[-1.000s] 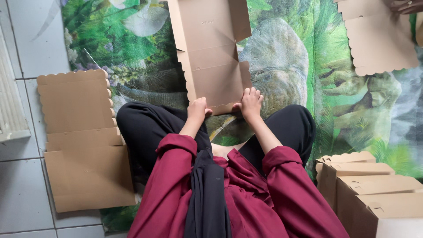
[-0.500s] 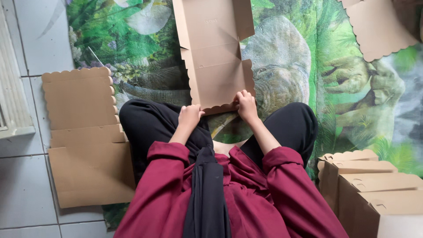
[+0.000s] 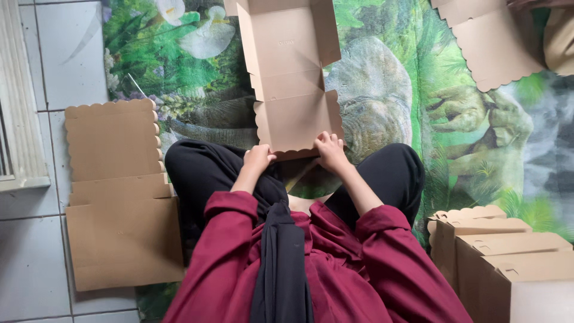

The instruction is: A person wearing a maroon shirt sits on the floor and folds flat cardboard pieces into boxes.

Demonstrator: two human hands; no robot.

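Observation:
A flat brown cardboard box blank [image 3: 290, 78] with scalloped edges lies on the green printed mat in front of my crossed legs. My left hand [image 3: 258, 159] grips its near edge at the left corner. My right hand [image 3: 328, 149] holds the same near edge at the right, fingers curled over the scalloped flap. The blank's side flaps are partly raised. My sleeves are dark red and my trousers black.
A stack of flat cardboard blanks [image 3: 119, 191] lies on the tiled floor at my left. Folded brown boxes [image 3: 502, 251] stand at my lower right. Another flat blank [image 3: 487, 36] lies at the upper right. A white frame [image 3: 21, 107] runs along the left edge.
The cardboard blank has shifted slightly right and toward me in the view. Both hands stay on its near edge, with the right hand's fingers now further over the flap.

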